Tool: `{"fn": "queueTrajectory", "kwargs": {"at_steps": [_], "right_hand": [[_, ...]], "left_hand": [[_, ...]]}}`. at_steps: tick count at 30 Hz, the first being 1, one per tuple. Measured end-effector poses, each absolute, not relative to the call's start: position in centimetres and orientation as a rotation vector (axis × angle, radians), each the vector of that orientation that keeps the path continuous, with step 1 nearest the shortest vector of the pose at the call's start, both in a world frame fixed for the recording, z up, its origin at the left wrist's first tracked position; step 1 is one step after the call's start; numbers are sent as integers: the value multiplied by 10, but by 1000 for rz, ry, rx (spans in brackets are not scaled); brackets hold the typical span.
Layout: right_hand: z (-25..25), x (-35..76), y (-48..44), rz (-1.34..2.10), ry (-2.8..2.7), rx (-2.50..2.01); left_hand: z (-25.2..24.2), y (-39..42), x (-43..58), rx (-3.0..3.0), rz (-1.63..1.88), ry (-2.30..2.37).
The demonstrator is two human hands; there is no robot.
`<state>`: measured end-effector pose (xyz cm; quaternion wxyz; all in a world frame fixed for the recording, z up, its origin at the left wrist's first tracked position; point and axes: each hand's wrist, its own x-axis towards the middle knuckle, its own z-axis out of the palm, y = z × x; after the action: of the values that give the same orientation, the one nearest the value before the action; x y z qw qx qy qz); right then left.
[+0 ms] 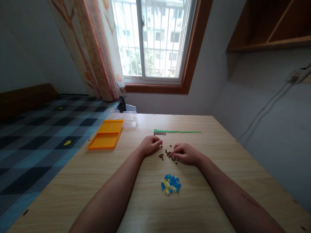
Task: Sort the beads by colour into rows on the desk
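My right hand (186, 153) reaches into a loose scatter of small brown building bricks (168, 152), thumb and fingertips pinched together at the pile. A brown brick seems to be at those fingertips, though it is too small to see clearly. To the left, my left hand (150, 145) rests on the table with fingers curled; whatever they hold, if anything, is hidden. One brown piece (161, 146) lies just by its fingertips. Beyond the hands runs a long row of tiny green bricks (179, 131), with a shorter row of brown bricks (159, 133) along its left part.
Nearer me lies a heap of blue, yellow and cream bricks (171, 184). An orange tray (104, 141) with a divider sits at the table's left edge, clear plastic boxes (130, 118) behind it. A checked bed (48, 129) adjoins the wooden table (136, 207) on the left.
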<state>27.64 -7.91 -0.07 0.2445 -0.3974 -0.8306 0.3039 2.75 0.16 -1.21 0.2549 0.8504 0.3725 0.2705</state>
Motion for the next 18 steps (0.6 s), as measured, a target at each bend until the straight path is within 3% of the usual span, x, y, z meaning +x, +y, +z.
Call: {"fn": "queueTrajectory", "kwargs": {"at_steps": [18], "right_hand": [[-15,280,-68,411,-2268,-1275]], "left_hand": [[-6,-9,35,2535,649,984]]}}
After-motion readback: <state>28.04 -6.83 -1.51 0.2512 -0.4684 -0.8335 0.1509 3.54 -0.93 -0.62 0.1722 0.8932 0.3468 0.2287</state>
